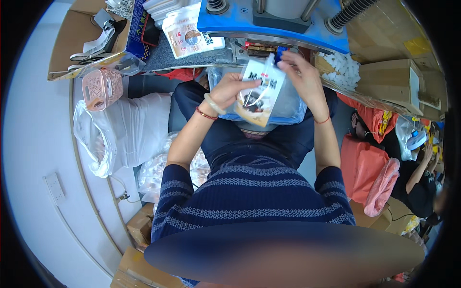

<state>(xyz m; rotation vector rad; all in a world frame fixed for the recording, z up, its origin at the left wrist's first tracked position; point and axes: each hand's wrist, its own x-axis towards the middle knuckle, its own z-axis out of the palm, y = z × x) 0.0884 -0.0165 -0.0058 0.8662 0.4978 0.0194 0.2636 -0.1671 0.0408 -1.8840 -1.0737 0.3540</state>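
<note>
My left hand (228, 91) is closed on a flat printed pouch (261, 103), white at the top and yellowish at the bottom, tilted over my lap. The thumb lies across its front. A small pale spout-like piece (271, 58) stands up from the pouch's upper edge. Beside that edge is my right hand (302, 74), its fingers bent and apart, with nothing visible in them. Just past its fingertips shows a small blue part (281, 52) at the front of a blue press machine (273, 34). A clear plastic bag (290, 103) lies beneath the hands.
Similar pouches (192, 38) are stacked on the grey bench at left. Small white pieces (343, 69) fill a cardboard box at right. A pink basket (103, 89) sits by a white sack (139, 127). Red bags (362, 165) and another person's arm (418, 173) are farther right.
</note>
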